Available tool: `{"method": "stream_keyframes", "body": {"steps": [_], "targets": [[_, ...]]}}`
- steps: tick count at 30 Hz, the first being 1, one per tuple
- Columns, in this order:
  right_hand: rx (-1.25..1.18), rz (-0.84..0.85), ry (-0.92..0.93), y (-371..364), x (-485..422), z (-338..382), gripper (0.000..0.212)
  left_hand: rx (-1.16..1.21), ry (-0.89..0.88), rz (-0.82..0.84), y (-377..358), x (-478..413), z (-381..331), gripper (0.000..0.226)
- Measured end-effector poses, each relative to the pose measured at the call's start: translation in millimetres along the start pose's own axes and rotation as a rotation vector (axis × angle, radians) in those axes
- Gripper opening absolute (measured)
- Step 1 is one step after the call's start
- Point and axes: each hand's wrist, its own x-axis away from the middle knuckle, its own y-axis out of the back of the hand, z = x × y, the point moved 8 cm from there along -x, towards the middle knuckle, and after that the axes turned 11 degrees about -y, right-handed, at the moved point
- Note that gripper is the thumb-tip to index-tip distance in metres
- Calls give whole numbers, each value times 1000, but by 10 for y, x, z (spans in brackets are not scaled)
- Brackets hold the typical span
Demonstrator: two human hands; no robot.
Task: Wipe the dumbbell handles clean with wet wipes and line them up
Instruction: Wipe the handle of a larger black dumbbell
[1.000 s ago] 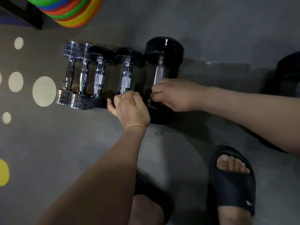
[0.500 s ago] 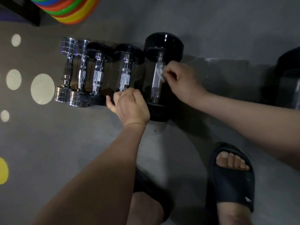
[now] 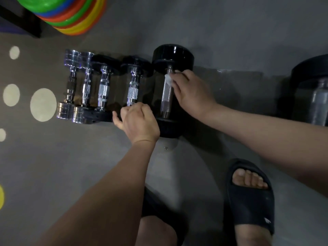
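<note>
Right hand (image 3: 193,93), fingers (image 3: 179,74) pinching a wipe (image 3: 168,80), has slid along the handle (image 3: 166,98) of the big dumbbell (image 3: 173,54) on the floor, from near end to far end, suggesting this handle is nearly clean; left hand (image 3: 140,119) stays curled over the next dumbbell (image 3: 133,91).

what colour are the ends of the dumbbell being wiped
The ends are black, clearest in the head view.

Dim and grainy overall; small glints on chrome handles (image 3: 103,89); soft dark shadows across the floor (image 3: 53,166); wide-angle bending at edges.
</note>
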Motion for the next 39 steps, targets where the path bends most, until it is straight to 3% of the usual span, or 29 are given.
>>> {"method": "stream_keyframes", "body": {"steps": [6,10,12,17,21,26,30,33,37,39], "targets": [[-958,93,-882,-450,30,-536,9,-3,8,10,1,3,7,43],[-1425,198,-1106,-601,53,-427,8,-2,8,7,7,1,3,43],[-1517,189,-1178,-621,59,-391,8,0,8,6,9,4,0,43],[-1598,198,-1302,-700,113,-323,21,-7,7,12,6,-1,-3,43],[-1654,172,-1312,-609,127,-304,16,-11,6,13,-4,-5,13,43],[-1567,217,-1304,-608,82,-281,8,-18,6,12,-11,-10,6,44],[-1520,299,-1312,-660,36,-249,22,-14,-1,6,-8,-3,6,43],[-1384,284,-1277,-663,67,-360,17,-6,2,0,-14,-5,14,43],[-960,398,-1126,-678,451,-426,12,-14,-6,-6,-14,-8,22,43],[-886,395,-1067,-587,463,-432,12,-16,-7,-3,-16,-6,19,43]]}}
